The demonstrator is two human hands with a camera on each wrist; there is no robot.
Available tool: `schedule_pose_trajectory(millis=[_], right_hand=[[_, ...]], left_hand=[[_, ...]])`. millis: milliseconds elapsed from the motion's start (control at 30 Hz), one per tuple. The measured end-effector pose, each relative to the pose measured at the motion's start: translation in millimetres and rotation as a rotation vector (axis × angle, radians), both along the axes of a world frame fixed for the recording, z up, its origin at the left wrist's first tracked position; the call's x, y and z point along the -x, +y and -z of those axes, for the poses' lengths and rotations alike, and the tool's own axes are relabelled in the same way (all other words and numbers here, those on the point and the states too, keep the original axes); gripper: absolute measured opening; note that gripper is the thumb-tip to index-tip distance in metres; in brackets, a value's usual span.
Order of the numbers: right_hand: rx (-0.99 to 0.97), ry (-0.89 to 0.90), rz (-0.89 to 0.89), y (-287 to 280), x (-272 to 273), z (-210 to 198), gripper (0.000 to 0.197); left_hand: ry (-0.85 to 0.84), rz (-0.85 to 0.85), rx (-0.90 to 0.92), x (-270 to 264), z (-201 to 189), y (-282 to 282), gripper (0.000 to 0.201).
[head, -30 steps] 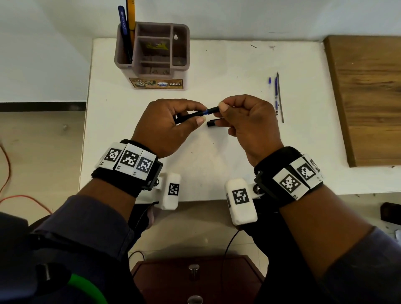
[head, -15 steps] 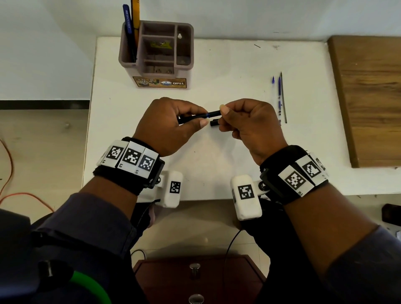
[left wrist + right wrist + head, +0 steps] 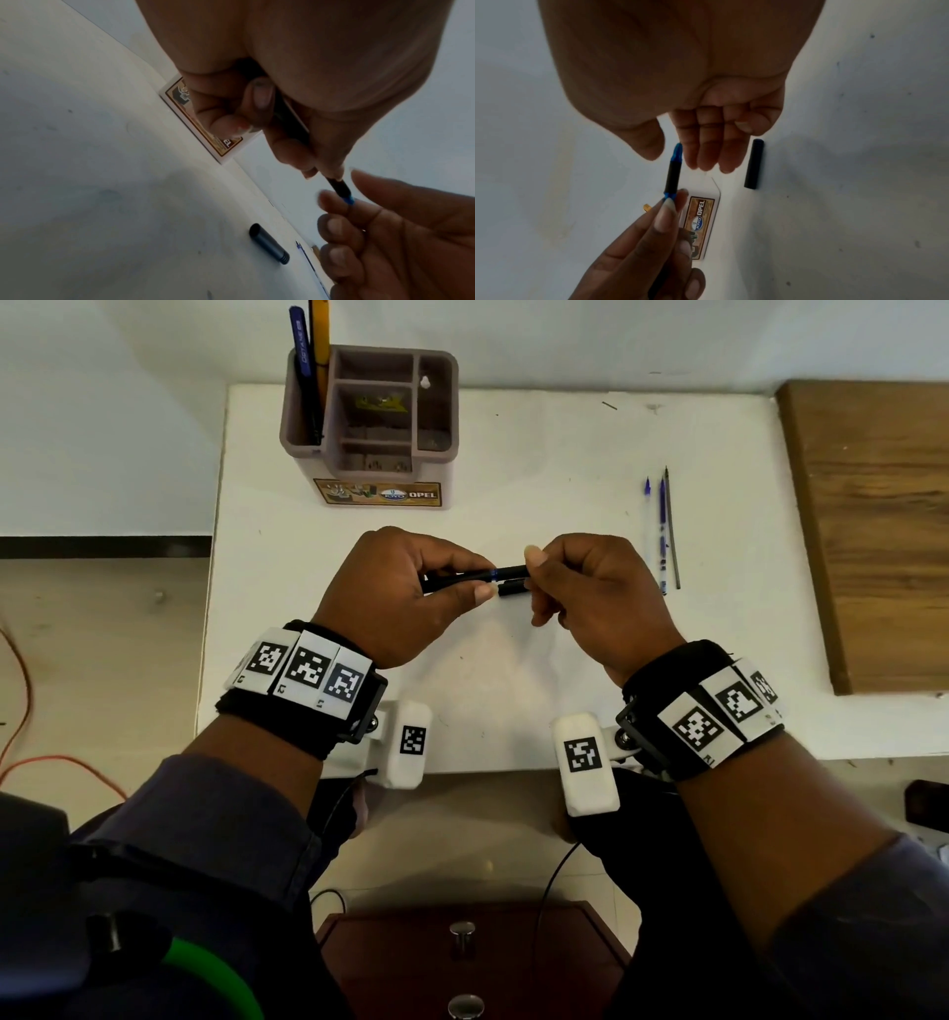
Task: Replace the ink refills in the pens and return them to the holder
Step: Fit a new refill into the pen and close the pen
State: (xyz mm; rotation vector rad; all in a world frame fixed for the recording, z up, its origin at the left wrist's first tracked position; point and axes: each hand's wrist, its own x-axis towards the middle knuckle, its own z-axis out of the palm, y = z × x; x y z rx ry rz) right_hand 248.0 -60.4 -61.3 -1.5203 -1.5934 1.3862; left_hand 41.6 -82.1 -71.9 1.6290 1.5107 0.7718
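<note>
My left hand (image 3: pixel 480 580) grips a black pen (image 3: pixel 506 572) by its barrel, held level above the white table (image 3: pixel 513 690). My right hand (image 3: pixel 531 572) closes thumb and fingers round the pen's front end. In the right wrist view the pen's black front section (image 3: pixel 672 174) ends in a blue tip (image 3: pixel 677 151) between my right thumb and fingers (image 3: pixel 700 156). In the left wrist view my left hand (image 3: pixel 321 168) is wrapped round the barrel. A loose black cap (image 3: pixel 513 588) lies on the table under the pen. The brown holder (image 3: pixel 395 351) stands at the back.
A blue pen (image 3: pixel 303 367) and a yellow one (image 3: pixel 321 346) stand in the holder's left slot. Three thin refills (image 3: pixel 662 526) lie side by side on the table to the right. A wooden board (image 3: pixel 873 531) borders the right edge.
The pen has tilted to nearly level and my hands have drawn slightly closer along it. The black cap on the table has not moved.
</note>
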Motion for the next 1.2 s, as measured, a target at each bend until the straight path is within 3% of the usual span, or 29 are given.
schedule_pose_trajectory(millis=[67, 200, 367, 500, 800, 1000, 1133, 1200], right_hand=[[-0.017, -0.044, -0.012, -0.6, 1.6, 0.1, 0.050], [-0.002, 0.022, 0.006, 1.0, -0.4, -2.0, 0.033], [-0.023, -0.032, -0.030, -0.4, 1.6, -0.2, 0.047], [-0.019, 0.062, -0.030, 1.2, 0.1, -0.3, 0.025], [-0.001, -0.079, -0.079, -0.2, 0.8, 1.8, 0.059], [0.007, 0.062, -0.061, 3.4, -2.8, 0.8, 0.027], [-0.029, -0.062, -0.086, 0.9, 1.0, 1.9, 0.053], [-0.019, -0.019, -0.065, 0.9, 0.9, 2.0, 0.046]], left_hand=[[0.004, 0.010, -0.007, -0.4, -0.1, -0.4, 0.016], [-0.002, 0.006, -0.006, -0.6, 0.0, -0.4, 0.016], [0.010, 0.015, -0.016, 0.4, -1.7, -1.0, 0.016], [0.008, 0.005, -0.014, 2.2, -3.3, -0.6, 0.015], [0.009, 0.030, 0.003, 1.8, -6.1, -1.2, 0.016], [-0.010, 0.004, 0.016, 2.7, -6.6, -0.8, 0.015], [0.008, 0.031, 0.007, 2.0, -8.4, -1.0, 0.017], [0.005, 0.026, 0.006, 2.2, -8.0, -0.3, 0.018]])
